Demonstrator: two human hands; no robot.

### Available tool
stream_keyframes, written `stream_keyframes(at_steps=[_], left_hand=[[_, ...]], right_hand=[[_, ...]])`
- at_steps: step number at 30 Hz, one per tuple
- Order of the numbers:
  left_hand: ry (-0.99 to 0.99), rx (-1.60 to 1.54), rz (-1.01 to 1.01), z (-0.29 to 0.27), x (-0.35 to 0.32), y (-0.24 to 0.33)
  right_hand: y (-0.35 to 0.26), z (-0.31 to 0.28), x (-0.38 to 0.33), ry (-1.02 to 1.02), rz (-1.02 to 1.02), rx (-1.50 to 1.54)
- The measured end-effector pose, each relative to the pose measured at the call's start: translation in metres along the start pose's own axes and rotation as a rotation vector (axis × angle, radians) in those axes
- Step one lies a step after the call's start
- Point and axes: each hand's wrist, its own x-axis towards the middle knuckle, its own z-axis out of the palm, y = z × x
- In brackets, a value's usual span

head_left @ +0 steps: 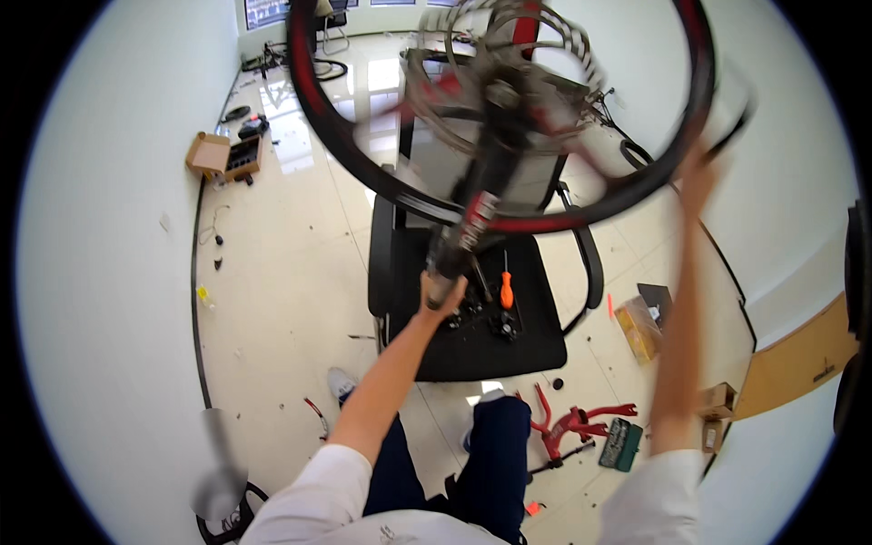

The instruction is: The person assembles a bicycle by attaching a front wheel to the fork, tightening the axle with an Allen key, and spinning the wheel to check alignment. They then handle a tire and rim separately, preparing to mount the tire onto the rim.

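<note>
I had my left hand (442, 295) wrapped around the lower end of the fork (472, 213), fingers closed tight on its tube, and I held it up over the black chair (472, 341) in front of me. The fork ran up and away from my fist to the hub of the wheel (509, 100), which hung above the chair's backrest and filled the top of my view, its black rim and red trim smeared by motion blur. My right hand (698, 173) was raised high at the right side of the rim; it seemed to rest on the tyre with fingers spread, but the blur there was too strong for me to say whether it gripped anything. On the chair's seat, just below my left hand, lay an orange-handled screwdriver (506, 286) and a few small dark parts (502, 324) close beside it. My legs in dark trousers stood just short of the seat's front edge. On the floor (291, 272) to my right lay a red frame piece (577, 422), with a green tool case (620, 444) just beside it, and a small cardboard box (639, 329) farther out. Well off to my left, near the wall, sat an open carton (222, 156) with dark items inside.
</note>
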Motion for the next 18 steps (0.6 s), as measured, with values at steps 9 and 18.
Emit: stream_keyframes(at_steps=[9,18], left_hand=[[0.052,-0.012,-0.307,-0.022,0.008,-0.014],[0.043,-0.050,-0.184,-0.006,0.009,0.009]], right_hand=[[0.048,0.095,-0.444,-0.212,1.013,0.499],[0.053,0.078,-0.357,-0.116,1.018,0.730]])
